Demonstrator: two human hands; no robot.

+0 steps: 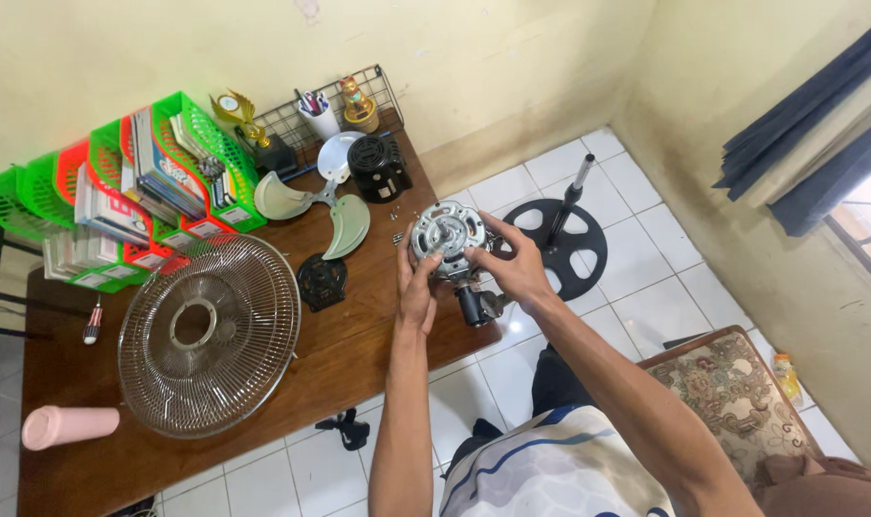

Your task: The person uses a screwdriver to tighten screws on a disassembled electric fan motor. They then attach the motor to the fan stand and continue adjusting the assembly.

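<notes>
A: Motor (pixel 445 235) of a fan, silvery and round, sits at centre frame above the right edge of the brown wooden table (pixel 349 354). What holds it?

B: Both hands. The left hand (pixel 416 287) grips its lower left side, fingers curled closed against the housing. The right hand (pixel 517 268) clasps its right side, fingers wrapped over the rim and thumb on the face.

A: What lies beneath the motor?

B: A dark neck piece (pixel 474 304), just below it between the two hands; how it joins the motor cannot be told.

A: And on the table, left of centre?

B: A round wire fan guard (pixel 209 335) lies flat at lower left. Above it, towards upper centre, rests a pale green three-bladed fan blade (pixel 321 211), with a black rear motor cover (pixel 378 168) just beside it and a small black round cap (pixel 321 282) below.

A: Upper left?

B: Green plastic file trays (pixel 139 187) holding books. A pink cylinder (pixel 69 426) lies at the lower left edge.

A: On the floor?

B: A black round fan base with its upright pole (pixel 560 239), right of the hands on white tiles.
</notes>
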